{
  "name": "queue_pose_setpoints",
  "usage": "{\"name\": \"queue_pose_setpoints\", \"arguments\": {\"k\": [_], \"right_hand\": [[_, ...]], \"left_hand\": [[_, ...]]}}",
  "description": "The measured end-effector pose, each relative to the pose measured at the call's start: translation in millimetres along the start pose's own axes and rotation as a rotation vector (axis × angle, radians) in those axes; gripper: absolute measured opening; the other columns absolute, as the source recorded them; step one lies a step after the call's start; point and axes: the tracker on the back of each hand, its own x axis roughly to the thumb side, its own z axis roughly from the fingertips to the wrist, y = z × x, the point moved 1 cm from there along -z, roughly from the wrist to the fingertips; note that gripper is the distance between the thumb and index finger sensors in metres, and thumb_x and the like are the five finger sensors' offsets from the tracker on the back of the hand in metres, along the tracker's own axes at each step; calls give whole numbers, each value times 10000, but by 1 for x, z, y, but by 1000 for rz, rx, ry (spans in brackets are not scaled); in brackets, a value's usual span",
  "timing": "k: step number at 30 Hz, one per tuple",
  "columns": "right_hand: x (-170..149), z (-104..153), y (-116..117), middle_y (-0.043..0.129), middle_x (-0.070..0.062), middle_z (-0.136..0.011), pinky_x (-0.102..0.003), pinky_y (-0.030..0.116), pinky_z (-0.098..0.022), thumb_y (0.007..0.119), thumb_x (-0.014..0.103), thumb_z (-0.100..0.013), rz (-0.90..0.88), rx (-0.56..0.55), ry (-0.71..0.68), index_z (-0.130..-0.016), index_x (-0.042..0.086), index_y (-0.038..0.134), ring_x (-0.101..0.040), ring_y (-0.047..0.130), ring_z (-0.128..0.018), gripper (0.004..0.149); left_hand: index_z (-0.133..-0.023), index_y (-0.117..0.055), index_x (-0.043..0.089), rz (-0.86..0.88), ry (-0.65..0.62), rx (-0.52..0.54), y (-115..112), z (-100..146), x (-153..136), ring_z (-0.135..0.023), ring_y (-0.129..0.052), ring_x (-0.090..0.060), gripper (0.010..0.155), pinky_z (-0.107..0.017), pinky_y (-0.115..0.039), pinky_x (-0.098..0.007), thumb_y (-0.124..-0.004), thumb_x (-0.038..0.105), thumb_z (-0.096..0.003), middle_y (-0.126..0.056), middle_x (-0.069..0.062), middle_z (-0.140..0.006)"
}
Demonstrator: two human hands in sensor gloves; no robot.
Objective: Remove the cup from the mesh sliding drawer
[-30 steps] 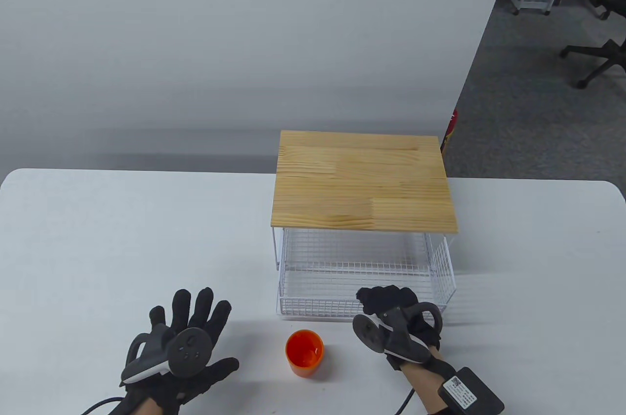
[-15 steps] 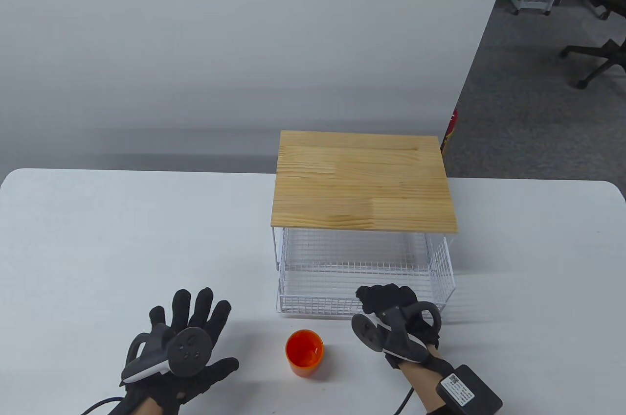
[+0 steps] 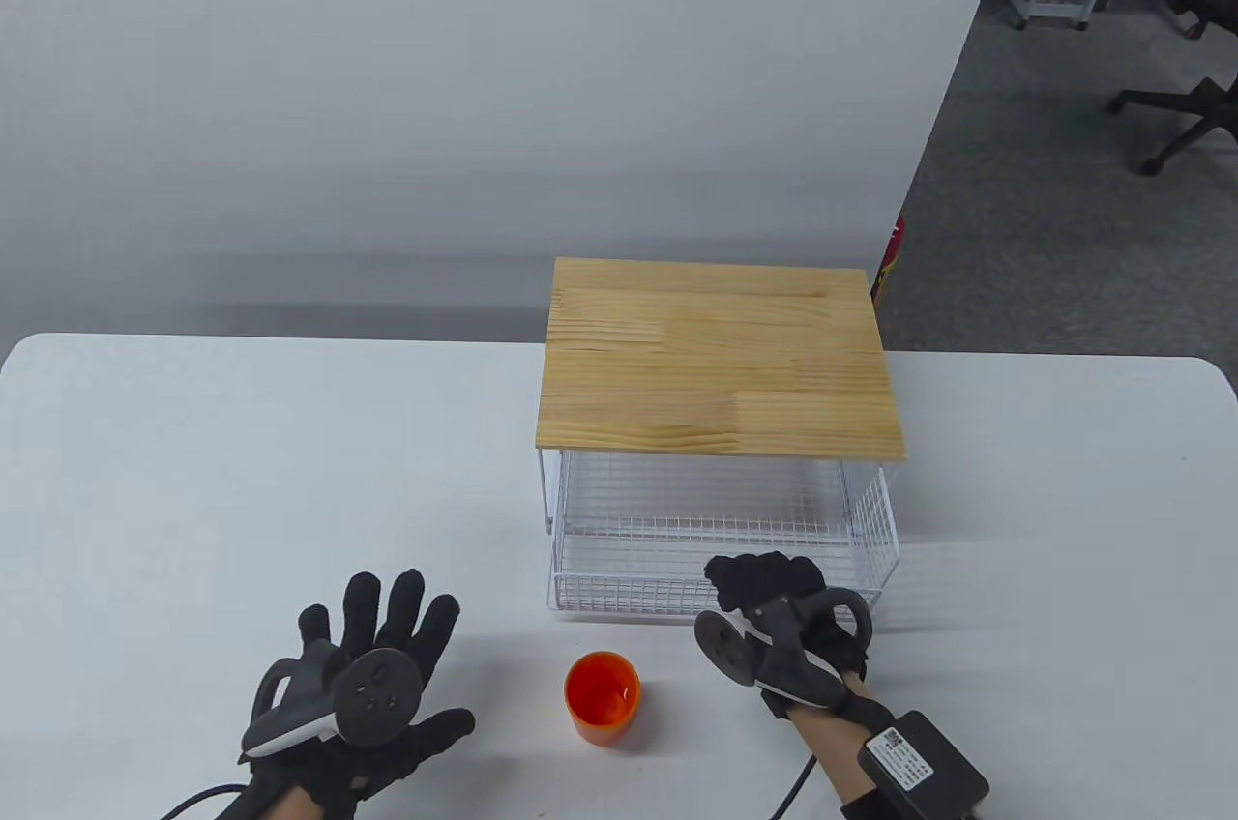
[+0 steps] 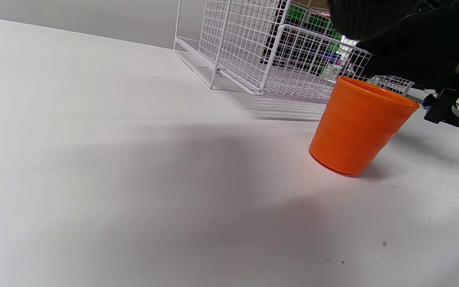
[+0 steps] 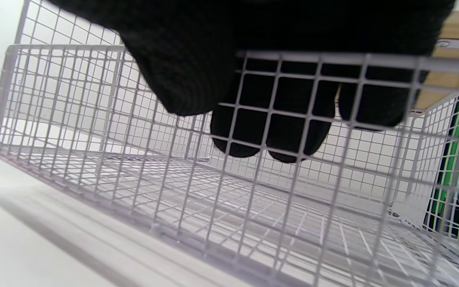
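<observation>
1. Orange plastic cup (image 3: 602,696) stands upright on the white tabletop (image 3: 193,472), already outside, between both hands.
2. Left hand (image 3: 360,694) rests flat beside it, fingers spread, holding nothing.
3. Right hand (image 3: 774,598) hooks its fingers (image 5: 269,131) over the front rim of the white wire-mesh sliding drawer (image 3: 721,559), likely to push it back under the pine-topped frame (image 3: 721,361).

In the table view, the table (image 3: 193,472) fills the lower half. The drawer (image 3: 619,569) sits right of centre under the wooden top (image 3: 716,356). The cup (image 3: 602,696) stands below its front edge, between the left hand (image 3: 363,699) at lower left and the right hand (image 3: 779,612) on the drawer's front rim.
</observation>
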Motion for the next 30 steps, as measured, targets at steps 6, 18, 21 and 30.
{"name": "queue_pose_setpoints", "arguments": {"k": [6, 18, 21, 30], "right_hand": [[-3, -5, 2, 1137, -63, -707, -584, 1036, -361, 884, 199, -512, -1, -6, -5, -709, 315, 930, -362, 1198, -611, 233], [-4, -13, 8, 1135, -62, -709, -590, 1037, -359, 883, 195, -510, 5, -17, 0, -708, 317, 930, -363, 1197, -614, 237], [-5, -16, 8, 1134, -63, -712, -593, 1035, -361, 883, 196, -509, 8, -22, 5, -709, 318, 929, -361, 1196, -619, 238], [-6, -19, 9, 1137, -57, -707, -595, 1036, -361, 886, 198, -505, 8, -30, 13, -704, 320, 931, -360, 1197, -616, 238]], "left_hand": [[-1106, 45, 168, 3, 4, 0, 0, 0, 0, -915, 139, -636, 964, -487, 36, -828, -563, 683, -563, 143, -233, -1098], [-1106, 47, 167, 2, 3, 1, 0, 1, 0, -915, 140, -635, 964, -486, 35, -829, -562, 683, -565, 145, -235, -1097], [-1106, 46, 166, 4, 3, -1, 0, 1, 0, -914, 140, -636, 964, -486, 36, -829, -562, 683, -565, 146, -234, -1097], [-1106, 47, 166, 4, -3, -3, 0, 0, 0, -914, 139, -637, 964, -487, 35, -829, -562, 682, -565, 145, -235, -1097]]}}
